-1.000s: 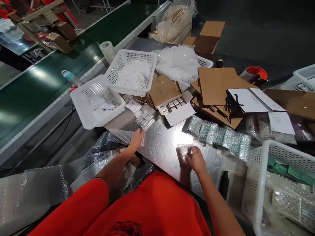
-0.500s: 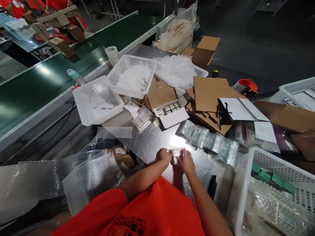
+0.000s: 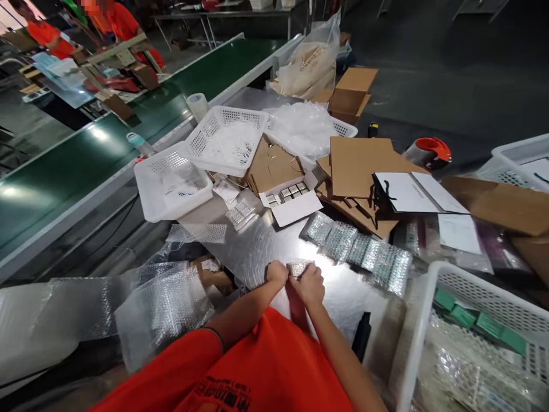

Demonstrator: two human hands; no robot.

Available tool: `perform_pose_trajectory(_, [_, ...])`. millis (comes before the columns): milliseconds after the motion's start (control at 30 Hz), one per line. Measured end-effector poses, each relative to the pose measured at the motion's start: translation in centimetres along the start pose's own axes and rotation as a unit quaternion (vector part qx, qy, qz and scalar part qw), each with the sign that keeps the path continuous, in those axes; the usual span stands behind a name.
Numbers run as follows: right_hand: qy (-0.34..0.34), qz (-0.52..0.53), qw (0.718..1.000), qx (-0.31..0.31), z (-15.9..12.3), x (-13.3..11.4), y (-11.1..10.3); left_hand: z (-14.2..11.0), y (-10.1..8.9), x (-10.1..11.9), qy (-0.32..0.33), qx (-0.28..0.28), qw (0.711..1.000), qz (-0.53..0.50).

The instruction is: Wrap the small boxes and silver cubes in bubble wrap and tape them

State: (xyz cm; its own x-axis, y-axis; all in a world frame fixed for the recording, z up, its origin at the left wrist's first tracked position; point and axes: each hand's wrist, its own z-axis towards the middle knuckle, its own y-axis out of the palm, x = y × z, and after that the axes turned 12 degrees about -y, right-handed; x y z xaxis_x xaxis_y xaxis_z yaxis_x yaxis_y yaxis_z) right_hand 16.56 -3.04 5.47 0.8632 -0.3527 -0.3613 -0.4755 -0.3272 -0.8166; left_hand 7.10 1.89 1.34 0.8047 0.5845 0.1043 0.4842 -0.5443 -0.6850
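My left hand [image 3: 277,272] and my right hand [image 3: 309,284] meet over a small packet wrapped in bubble wrap [image 3: 297,267] on the shiny steel table [image 3: 257,246]. Both hands have their fingers closed on the packet, pinching it from either side. A row of wrapped packets [image 3: 358,252] lies just beyond my right hand. An open white box of small square items [image 3: 291,197] sits farther back. Loose bubble wrap sheets [image 3: 165,300] lie to the left of my left arm.
White perforated baskets [image 3: 171,183] [image 3: 227,140] stand at the back left beside a green conveyor belt [image 3: 86,166]. Flat brown cardboard [image 3: 355,166], white paper bags [image 3: 412,191] and a red tape dispenser [image 3: 429,151] lie at the right. A white basket [image 3: 472,343] holds wrapped items.
My left hand left the bubble wrap sheet at the left and came across to join my right hand on the small packet. The view also tilted up slightly.
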Motion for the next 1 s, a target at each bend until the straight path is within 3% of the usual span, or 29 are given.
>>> perform_pose_trajectory(467, [0.063, 0.012, 0.997, 0.042, 0.3, -0.4, 0.3, 0.0, 0.2, -0.6, 0.022, -0.038, 0.998, -0.046])
perform_pose_trajectory(600, [0.057, -0.010, 0.998, 0.036, 0.3, -0.8, 0.6, -0.3, 0.3, -1.2, 0.035, -0.018, 0.997, -0.064])
perform_pose_trajectory(767, [0.034, -0.013, 0.999, 0.020, 0.3, 0.0, 0.1, -1.4, 0.7, -1.2, 0.096, 0.036, 0.993, -0.066])
perform_pose_trajectory(833, [0.025, 0.002, 1.000, -0.007, 0.3, 0.4, -0.4, -1.8, 1.2, -0.8, 0.077, 0.040, 0.993, -0.084])
perform_pose_trajectory(1000, [0.025, 0.007, 0.999, -0.046, 0.7, 0.6, -1.7, -1.9, 1.5, 0.6, -0.013, -0.011, 0.991, -0.132])
